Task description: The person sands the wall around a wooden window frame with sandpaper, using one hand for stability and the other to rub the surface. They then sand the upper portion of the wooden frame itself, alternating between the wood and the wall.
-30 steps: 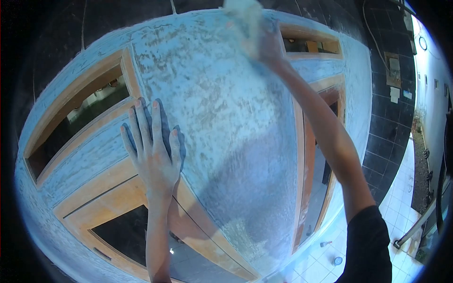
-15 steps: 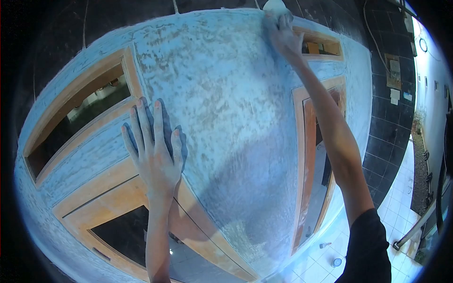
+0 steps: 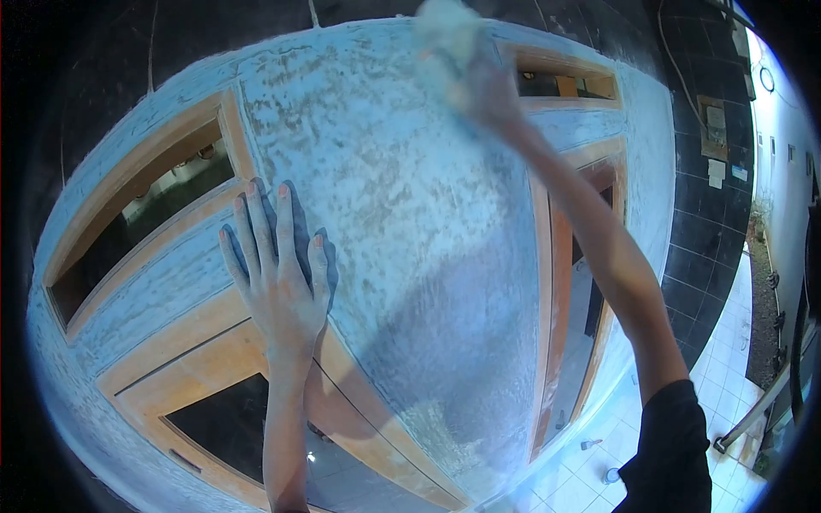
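Observation:
My left hand (image 3: 280, 286) lies flat against the blue wall (image 3: 385, 188), its dusty fingers spread and pointing upward. It rests beside the left door frame, just below the corner of an upper window frame (image 3: 229, 128). High on the wall, my right hand (image 3: 483, 90) is smeared by motion and holds a pale pad (image 3: 449, 34) against the surface near the top edge. Blur hides the pad's exact kind and the grip of the fingers. The wall's paint is patchy, with greyish marks and a powdery look.
Wooden door frames stand at the lower left (image 3: 184, 342) and right (image 3: 543, 325), and a small vent window (image 3: 569, 85) sits at upper right. Dark tiles (image 3: 697, 231) cover the adjoining wall. On the white floor lie a brush-like item (image 3: 590, 445) and a round container (image 3: 611, 475).
My right hand has swept left along the top of the wall with the pale pad, away from the vent window. My left hand has stayed in place.

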